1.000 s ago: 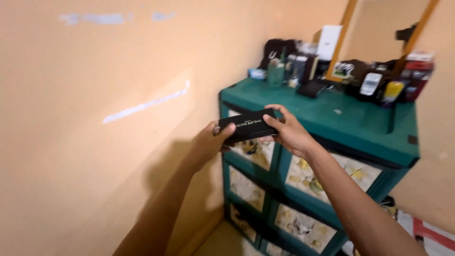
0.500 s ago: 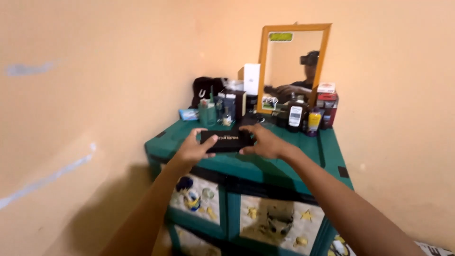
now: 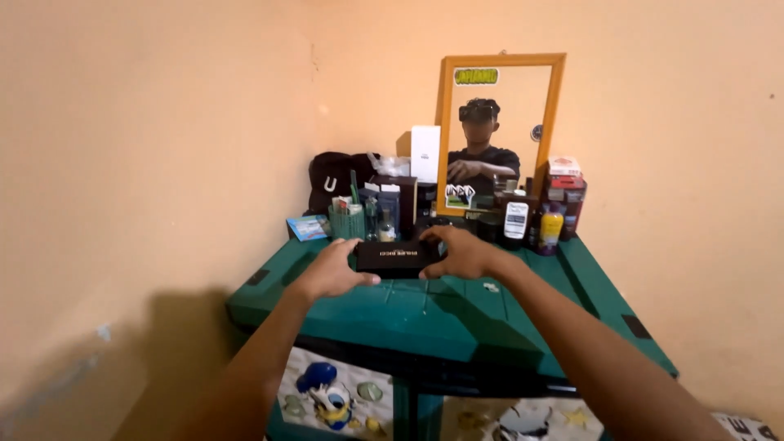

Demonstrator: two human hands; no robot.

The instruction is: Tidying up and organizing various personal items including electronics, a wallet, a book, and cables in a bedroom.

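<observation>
A flat black box [image 3: 397, 258] with small pale lettering is held between both hands just above the top of a green plastic drawer cabinet [image 3: 425, 314]. My left hand [image 3: 333, 272] grips its left end with the thumb under the front edge. My right hand [image 3: 462, 252] wraps its right end, fingers over the top. The box is level, in front of the row of bottles.
A wood-framed mirror [image 3: 498, 131] leans on the wall at the back of the cabinet. Before it stand bottles and jars [image 3: 535, 224], a tall white box [image 3: 425, 153], a black bag [image 3: 333, 184] and a green cup of pens [image 3: 346, 220]. Orange walls close in left and behind.
The view has swung from the cabinet's side to face it head on. Both hands have carried the black box forward and down over the cabinet top.
</observation>
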